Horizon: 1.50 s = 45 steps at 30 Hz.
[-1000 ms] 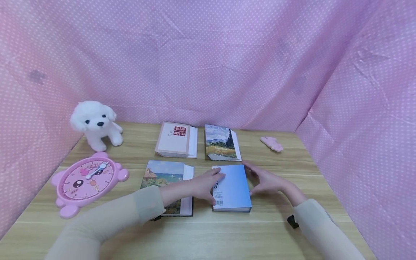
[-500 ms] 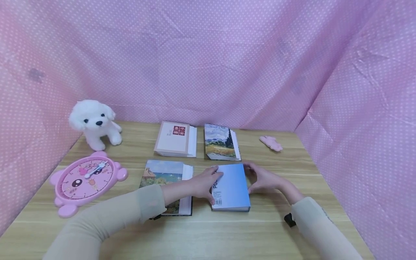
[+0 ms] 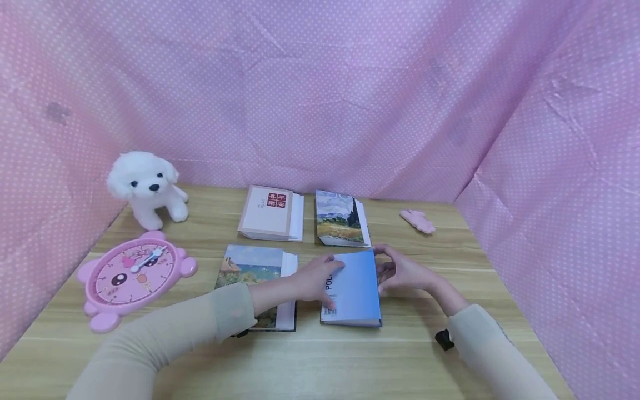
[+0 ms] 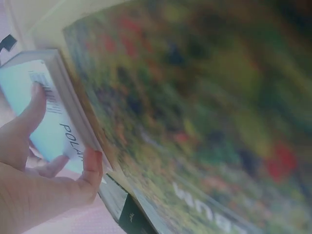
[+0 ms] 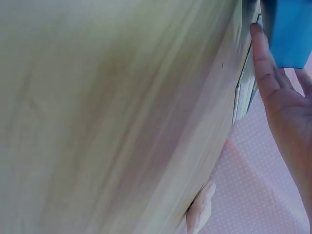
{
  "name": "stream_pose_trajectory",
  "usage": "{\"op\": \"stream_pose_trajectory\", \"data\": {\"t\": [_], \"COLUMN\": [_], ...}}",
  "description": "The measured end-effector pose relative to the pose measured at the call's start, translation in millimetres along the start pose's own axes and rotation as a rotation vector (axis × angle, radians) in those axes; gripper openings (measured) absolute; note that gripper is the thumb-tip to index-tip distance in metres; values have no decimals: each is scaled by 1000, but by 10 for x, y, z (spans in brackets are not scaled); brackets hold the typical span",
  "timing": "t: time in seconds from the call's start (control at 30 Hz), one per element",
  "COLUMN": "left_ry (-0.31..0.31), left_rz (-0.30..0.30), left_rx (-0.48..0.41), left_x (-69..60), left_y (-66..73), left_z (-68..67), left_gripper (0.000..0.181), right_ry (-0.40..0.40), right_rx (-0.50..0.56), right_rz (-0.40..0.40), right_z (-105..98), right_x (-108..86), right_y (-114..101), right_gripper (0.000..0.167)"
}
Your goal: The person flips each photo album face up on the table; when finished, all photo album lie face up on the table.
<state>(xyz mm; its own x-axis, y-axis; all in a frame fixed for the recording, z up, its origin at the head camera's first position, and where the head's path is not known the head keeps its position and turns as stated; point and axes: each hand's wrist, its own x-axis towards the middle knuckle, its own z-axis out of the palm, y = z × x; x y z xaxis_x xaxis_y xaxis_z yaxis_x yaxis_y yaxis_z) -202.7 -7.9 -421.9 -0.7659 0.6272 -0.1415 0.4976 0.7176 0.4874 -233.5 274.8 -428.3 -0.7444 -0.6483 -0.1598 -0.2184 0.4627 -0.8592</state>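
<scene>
A blue-and-white photo album (image 3: 352,286), with "POL…" lettering and a barcode, is at the front centre of the table. My left hand (image 3: 316,281) rests on its lettered side, thumb on the barcode, fingers spread over the cover; the left wrist view has one fingertip at the side edge. At the opposite edge, my right hand (image 3: 406,273) grips the album, thumb low and index finger at the far corner. Its other fingers are partly hidden. Left of it, under my left forearm, lies a seaside-painting album (image 3: 260,272); its flowery part fills the left wrist view.
Behind stand a white album with red characters (image 3: 267,211) and a landscape-painting album (image 3: 340,218). A pink toy clock (image 3: 135,275) lies at left, with a white plush dog (image 3: 150,189) behind it. A small pink item (image 3: 417,220) lies at the back right.
The blue album has shifted slightly left and now looks a little tilted at its near edge. Both hands stay on its sides; the right hand has moved slightly left with it.
</scene>
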Motion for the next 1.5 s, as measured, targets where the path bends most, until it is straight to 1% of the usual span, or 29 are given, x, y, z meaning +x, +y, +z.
{"op": "stream_pose_trajectory", "data": {"t": [0.07, 0.13, 0.23, 0.43, 0.63, 0.77, 0.83, 0.93, 1.07, 1.13, 1.2, 1.37, 1.5], "left_ry": [4, 2, 1, -2, -4, -7, -7, -4, -10, -15, -16, -24, -37], "left_rz": [-20, -33, -33, -4, -15, -10, -7, -1, 5, -3, -17, -72, -108], "left_rx": [-77, -121, -152, -189, -295, -332, -341, -379, -485, -540, -585, -638, -677], "left_x": [0, 1, 6, 26, 31, 34, 38, 37, 28, 23, 23, 38, 50], "left_y": [9, 12, 2, -7, -10, -26, -31, -26, 7, 28, 52, 86, 92], "left_z": [-19, -33, -40, -68, -112, -132, -143, -159, -171, -176, -181, -189, -182], "left_gripper": [96, 93, 90, 87, 85, 85, 86, 89, 95, 95, 93, 88, 84], "right_ry": [-3, -7, -2, 26, 67, 89, 97, 108, 143, 164, 174, 169, 168], "right_rx": [-5, -15, -3, 9, -2, -4, -2, 6, 3, -4, -16, -16, -19], "right_rz": [8, 7, -18, -75, -147, -161, -167, -170, -165, -159, -169, -211, -227], "right_z": [25, 49, 67, 64, 54, 50, 49, 46, 40, 39, 42, 50, 59], "right_x": [-4, -8, -19, -46, -50, -55, -54, -49, -45, -44, -43, -34, -36], "right_y": [-12, -24, -35, -104, -173, -227, -255, -289, -337, -365, -393, -425, -447], "right_gripper": [92, 91, 91, 89, 88, 86, 85, 83, 78, 76, 75, 73, 72]}}
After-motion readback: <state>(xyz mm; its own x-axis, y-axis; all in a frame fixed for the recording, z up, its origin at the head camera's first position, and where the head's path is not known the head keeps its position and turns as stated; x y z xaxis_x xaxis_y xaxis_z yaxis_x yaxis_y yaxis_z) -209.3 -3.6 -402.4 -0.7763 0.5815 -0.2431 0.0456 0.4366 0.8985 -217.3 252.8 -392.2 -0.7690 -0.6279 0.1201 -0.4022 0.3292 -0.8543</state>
